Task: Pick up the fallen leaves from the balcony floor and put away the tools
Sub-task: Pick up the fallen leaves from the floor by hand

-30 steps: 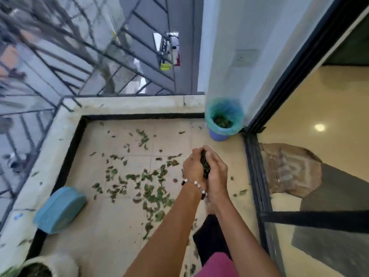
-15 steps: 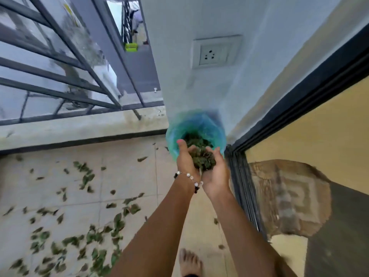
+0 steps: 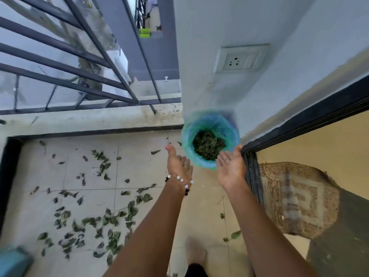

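A small bin lined with a blue-green plastic bag [image 3: 187, 140] stands in the balcony corner against the white wall, with a heap of green leaves [image 3: 208, 145] inside. My left hand [image 3: 178, 162], with a bead bracelet at the wrist, is spread open just left of the bin's rim. My right hand [image 3: 231, 166] is open, palm up, at the bin's near right edge. Neither hand holds anything. Several fallen leaves [image 3: 103, 218] lie scattered over the tiled floor to the left.
A dark metal railing [image 3: 79, 70] on a concrete kerb closes the far side. A black sliding-door track [image 3: 251, 176] and a brown doormat [image 3: 297, 198] lie to the right. A light-blue object [image 3: 14, 260] sits at the bottom left. My bare foot [image 3: 194, 252] stands below.
My cupped hands carried a bunch of leaves to the bin, then parted over it. The leaves are now in the bin and both hands are empty.
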Motion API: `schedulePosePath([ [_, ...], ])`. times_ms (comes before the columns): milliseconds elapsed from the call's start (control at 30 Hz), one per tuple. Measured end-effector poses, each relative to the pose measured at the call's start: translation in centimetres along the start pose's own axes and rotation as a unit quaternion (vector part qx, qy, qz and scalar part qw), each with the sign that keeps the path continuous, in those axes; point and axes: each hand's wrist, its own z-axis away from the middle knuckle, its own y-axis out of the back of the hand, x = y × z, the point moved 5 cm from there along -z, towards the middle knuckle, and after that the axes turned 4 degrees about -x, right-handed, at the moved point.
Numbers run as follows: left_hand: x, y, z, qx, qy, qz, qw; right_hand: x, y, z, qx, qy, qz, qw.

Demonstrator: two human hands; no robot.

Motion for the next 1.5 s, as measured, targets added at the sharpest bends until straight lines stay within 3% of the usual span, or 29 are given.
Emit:
schedulePosePath([
  [233,4.7,11.6,8.4,-0.009,-0.022,-0.039,0.999,5.8,-5.6,11.5,-0.061,0.037,0.167,0.983],
  [433,11.1,29.7,17.0,0.053,-0.080,-0.087,0.992,18.7,-9.7,22.8,-0.082,0.037,0.274,0.957],
  [700,15.4,56.3,27.9,0.133,-0.118,-0.082,0.981,37.6,-13.2,37.6,-0.133,0.007,0.298,0.945],
  [833,15.8,65.8,31.2,0.170,-0.135,-0.061,0.974,45.0,-14.2,42.1,-0.155,-0.004,0.333,0.930],
  [967,15.4,72.0,31.3,0.208,-0.133,-0.024,0.969,49.9,-15.8,43.7,-0.189,0.016,0.418,0.889],
  [1067,14.9,75.3,29.5,0.233,-0.126,0.007,0.964,53.4,-17.3,42.6,-0.240,0.023,0.518,0.821],
  [1167,14.4,77.9,25.2,0.251,-0.123,0.026,0.960,58.1,-18.8,39.1,-0.294,0.038,0.620,0.726],
  [1267,14.0,80.4,18.3,0.254,-0.124,0.034,0.959,64.3,-20.1,33.3,-0.353,0.051,0.719,0.596],
  [1400,12.9,84.3,6.1,0.258,-0.125,0.007,0.958,72.9,-21.9,23.7,-0.418,0.112,0.814,0.387],
  [1500,11.0,87.5,-2.4,0.272,-0.125,-0.007,0.954,79.0,-22.2,16.2,-0.439,0.153,0.842,0.274],
])
